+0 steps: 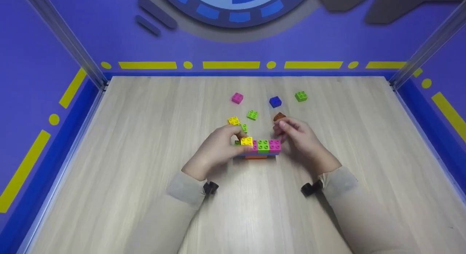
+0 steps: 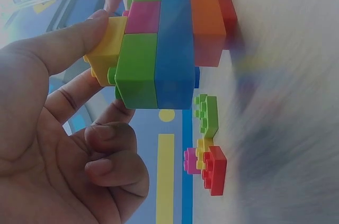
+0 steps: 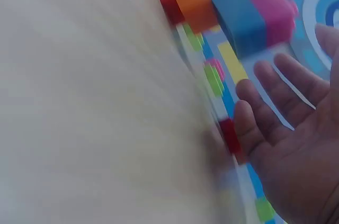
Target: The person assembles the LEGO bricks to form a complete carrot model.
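Note:
A stack of toy building bricks stands mid-table. Its top row holds a green brick (image 1: pixel 263 146) and a pink brick (image 1: pixel 275 145), among others, over a long blue brick (image 2: pixel 175 49). Below that come an orange brick (image 2: pixel 206 20) and a red one at the bottom. My left hand (image 1: pixel 222 145) pinches a yellow brick (image 1: pixel 246 141) between thumb and finger, at the top of the stack's left part. Beside the right end, my right hand (image 1: pixel 300 139) has loosely bent fingers with nothing between them, apart from the stack in the right wrist view (image 3: pixel 296 113).
Beyond the stack lie loose bricks: pink (image 1: pixel 237 98), blue (image 1: pixel 275 102), green (image 1: pixel 301 96), another green (image 1: pixel 252 115) and yellow (image 1: pixel 233 120). A brown brick (image 1: pixel 279 116) sits just past my right fingertips. Blue panels (image 1: pixel 240 52) wall the table's back and sides.

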`<state>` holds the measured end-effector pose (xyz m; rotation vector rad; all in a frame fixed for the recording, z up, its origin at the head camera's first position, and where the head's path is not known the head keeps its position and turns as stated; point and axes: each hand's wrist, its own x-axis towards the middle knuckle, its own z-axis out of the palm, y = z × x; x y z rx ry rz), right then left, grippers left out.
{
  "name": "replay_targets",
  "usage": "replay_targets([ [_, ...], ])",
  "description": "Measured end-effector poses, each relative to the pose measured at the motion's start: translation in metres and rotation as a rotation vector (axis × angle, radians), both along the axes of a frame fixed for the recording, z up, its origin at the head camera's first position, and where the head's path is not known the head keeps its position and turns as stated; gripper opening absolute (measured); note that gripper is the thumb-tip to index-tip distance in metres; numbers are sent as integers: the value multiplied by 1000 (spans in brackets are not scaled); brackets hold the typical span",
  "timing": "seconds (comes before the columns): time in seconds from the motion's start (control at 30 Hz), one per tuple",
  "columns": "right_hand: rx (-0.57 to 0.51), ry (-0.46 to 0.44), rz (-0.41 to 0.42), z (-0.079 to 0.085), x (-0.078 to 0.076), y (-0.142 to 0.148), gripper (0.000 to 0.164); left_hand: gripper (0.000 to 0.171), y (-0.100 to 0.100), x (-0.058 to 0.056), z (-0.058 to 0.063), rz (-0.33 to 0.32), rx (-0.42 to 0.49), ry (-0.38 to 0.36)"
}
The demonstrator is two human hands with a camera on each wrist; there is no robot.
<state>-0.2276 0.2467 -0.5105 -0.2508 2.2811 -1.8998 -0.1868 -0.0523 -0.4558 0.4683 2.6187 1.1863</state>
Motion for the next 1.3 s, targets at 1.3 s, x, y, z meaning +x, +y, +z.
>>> replay_targets([
  [1.3, 645, -62, -144, 24, -117, 70, 52, 25, 2, 1, 0, 20, -8, -39],
])
